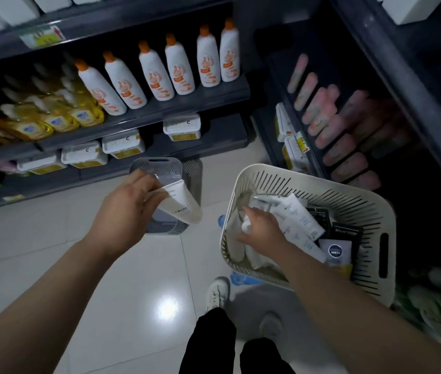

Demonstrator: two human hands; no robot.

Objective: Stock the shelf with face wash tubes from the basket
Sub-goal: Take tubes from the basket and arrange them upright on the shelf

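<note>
The aisle had a glossy tiled floor (52,238) and dark grey shelving. The right-hand shelf (289,85) carried a blurred row of pinkish tubes (321,109). The cream basket (348,195) sat low beside that shelf, holding loose face wash tubes (294,217) and dark cartons (346,233). The left hand (122,211) pinched a white tube (181,203) by its upper end, above a grey basket (160,168). The right hand (262,228) was inside the cream basket, fingers curled about a second tube (246,225) near its left wall.

Recommended procedure:
- Lift the second tube clear of the slotted wall before turning toward the shelf.
- Grip at mid-body, not at the cap.
- Place tubes label outward, in line with the existing row.
</note>
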